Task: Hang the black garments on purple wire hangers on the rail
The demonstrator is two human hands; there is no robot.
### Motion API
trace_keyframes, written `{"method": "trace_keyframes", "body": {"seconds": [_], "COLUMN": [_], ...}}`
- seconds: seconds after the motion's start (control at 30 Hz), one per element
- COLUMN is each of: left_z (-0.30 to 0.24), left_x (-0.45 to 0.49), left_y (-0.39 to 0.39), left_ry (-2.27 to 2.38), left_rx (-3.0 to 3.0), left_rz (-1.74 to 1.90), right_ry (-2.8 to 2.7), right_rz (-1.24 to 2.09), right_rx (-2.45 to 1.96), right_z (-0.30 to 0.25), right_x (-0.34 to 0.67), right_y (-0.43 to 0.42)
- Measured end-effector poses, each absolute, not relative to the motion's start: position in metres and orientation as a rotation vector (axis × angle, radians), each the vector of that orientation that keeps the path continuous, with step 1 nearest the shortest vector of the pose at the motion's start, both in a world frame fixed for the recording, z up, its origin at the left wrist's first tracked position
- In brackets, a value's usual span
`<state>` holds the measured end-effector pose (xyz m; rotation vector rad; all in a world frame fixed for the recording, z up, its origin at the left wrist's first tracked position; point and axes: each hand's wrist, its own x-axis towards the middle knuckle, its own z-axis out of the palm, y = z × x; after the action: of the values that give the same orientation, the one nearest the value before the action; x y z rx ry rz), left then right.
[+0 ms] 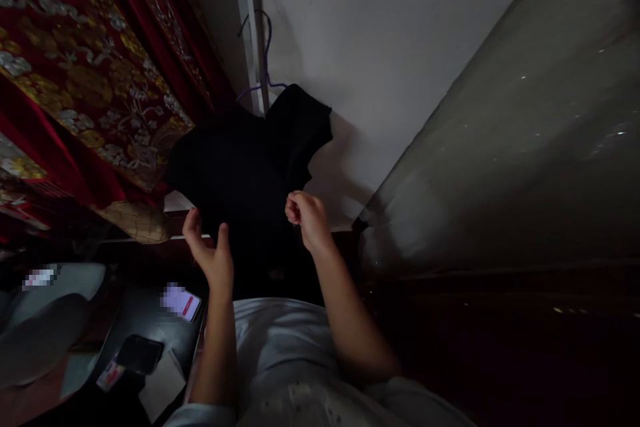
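A black short-sleeved garment point(230, 160) hangs from a thin purple hanger point(267, 73), whose hook loops over a narrow pale upright edge. My left hand point(207, 247) is held at the garment's lower left, thumb and fingers spread with nothing visible between them. On the other side, my right hand point(305, 213) is closed, with its fingers curled in over the garment's right edge. Whether cloth is pinched inside those fingers cannot be made out. The garment's lower part fades into shadow between my forearms.
Red cloth with gold and silver embroidery point(100, 73) fills the upper left. Below it, a dark tabletop point(135, 303) bears a lit phone point(183, 302), a black flat object point(140, 354) and white paper point(163, 383). A grey sheet-like surface point(500, 147) slants along the right.
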<state>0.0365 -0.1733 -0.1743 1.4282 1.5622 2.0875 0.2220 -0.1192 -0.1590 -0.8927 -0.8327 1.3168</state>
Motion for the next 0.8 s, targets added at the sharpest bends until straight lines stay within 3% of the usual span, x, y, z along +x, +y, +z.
{"method": "trace_keyframes", "body": {"seconds": [0.2, 0.37, 0.53, 0.8], "left_z": [-0.173, -0.178, -0.181, -0.198], "left_x": [0.092, 0.105, 0.107, 0.117], "left_y": [-0.155, -0.142, -0.151, -0.147], "left_ry": [1.27, 1.221, 1.234, 1.302], "left_rx": [1.758, 1.65, 1.677, 1.756], "left_rz": [1.651, 1.763, 1.625, 1.45], "right_ry": [-1.173, -1.239, -1.099, -1.059], "right_rz": [1.358, 1.432, 1.396, 1.093], "right_rx": [-0.926, -0.975, -1.003, -0.887], "right_z": [-0.152, -0.15, -0.142, -0.049], "right_x": [0.219, 0.226, 0.24, 0.249], "right_y": [-0.13, -0.13, -0.122, -0.051]}}
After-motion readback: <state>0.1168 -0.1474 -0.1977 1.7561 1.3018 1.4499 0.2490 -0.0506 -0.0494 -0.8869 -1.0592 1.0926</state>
